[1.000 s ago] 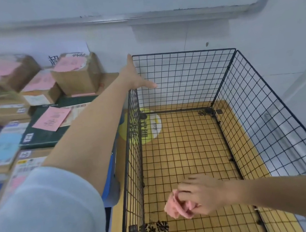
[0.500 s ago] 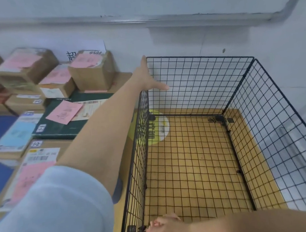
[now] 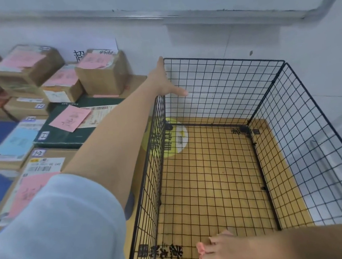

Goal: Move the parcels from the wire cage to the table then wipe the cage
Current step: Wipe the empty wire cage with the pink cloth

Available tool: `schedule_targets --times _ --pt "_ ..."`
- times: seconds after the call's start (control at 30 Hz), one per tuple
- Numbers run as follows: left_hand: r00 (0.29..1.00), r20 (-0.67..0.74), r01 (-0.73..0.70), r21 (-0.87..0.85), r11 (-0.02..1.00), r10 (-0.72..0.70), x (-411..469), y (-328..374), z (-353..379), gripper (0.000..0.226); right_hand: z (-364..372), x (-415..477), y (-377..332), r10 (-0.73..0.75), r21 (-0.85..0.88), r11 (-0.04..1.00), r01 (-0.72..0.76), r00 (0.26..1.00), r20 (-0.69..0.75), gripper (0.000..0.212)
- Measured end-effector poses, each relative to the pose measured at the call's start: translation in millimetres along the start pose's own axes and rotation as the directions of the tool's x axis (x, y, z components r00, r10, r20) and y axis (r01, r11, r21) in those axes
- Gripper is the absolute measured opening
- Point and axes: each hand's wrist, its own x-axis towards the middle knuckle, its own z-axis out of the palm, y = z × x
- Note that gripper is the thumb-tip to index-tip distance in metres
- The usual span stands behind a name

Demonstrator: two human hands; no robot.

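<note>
1. A pale wall runs behind everything, with the metal-framed bottom edge of a board mounted along it
2. The wooden table stands against that wall; its yellow-brown top shows through the mesh
3. The wire cage, black and open-topped, sits on the right part of the table, its far side close to the wall. Inside it, low at the near end, I see the right hand and a cloth
4. The parcels are all out on the table, just left of the cage: brown cartons with pink slips stacked towards the wall, and a flat dark green parcel and labelled ones lying nearer
5. The left hand, on an arm in a light blue sleeve, rests on the cage's far left corner, fingers straight, thumb spread across the back mesh
6. The right hand has its fingers curled round a pink cloth, just above the cage floor
7. A round yellow sticker lies on the tabletop under the far left corner
</note>
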Motion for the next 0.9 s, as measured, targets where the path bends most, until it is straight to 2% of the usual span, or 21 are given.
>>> schedule_targets --times 0.03,0.13,0.2,0.43,0.67,0.83,0.9 --pt "1.000 -0.002 0.001 0.000 1.000 -0.001 0 0 0 0.135 -5 -1 -2 -0.009 -0.023 1.000 0.009 1.000 -0.004 0.033" --pt "1.000 -0.007 0.004 0.005 1.000 -0.004 -1 1 0 0.135 -11 1 -1 -0.172 -0.128 0.978 0.166 0.985 -0.033 0.023" --pt "1.000 -0.005 0.005 0.007 1.000 -0.005 -1 1 0 0.136 -14 1 2 -0.198 -0.146 0.973 0.180 0.973 -0.121 0.018" --pt "1.000 -0.002 0.007 0.000 1.000 -0.007 -5 3 -1 0.134 -38 23 -4 -0.181 0.045 0.978 0.203 0.941 -0.286 0.025" --pt "1.000 -0.008 0.006 0.019 1.000 -0.006 -8 5 -1 0.133 -51 54 -10 -0.126 0.084 0.985 0.152 0.958 -0.256 0.037" --pt "1.000 -0.001 0.007 0.022 1.000 -0.007 -7 5 -1 0.133 -44 68 -22 -0.017 0.099 0.995 0.028 0.993 -0.118 0.052" --pt "1.000 0.000 0.010 0.018 1.000 -0.010 -6 5 -1 0.134 -47 68 -22 0.002 0.111 0.994 0.011 0.994 -0.110 0.052"
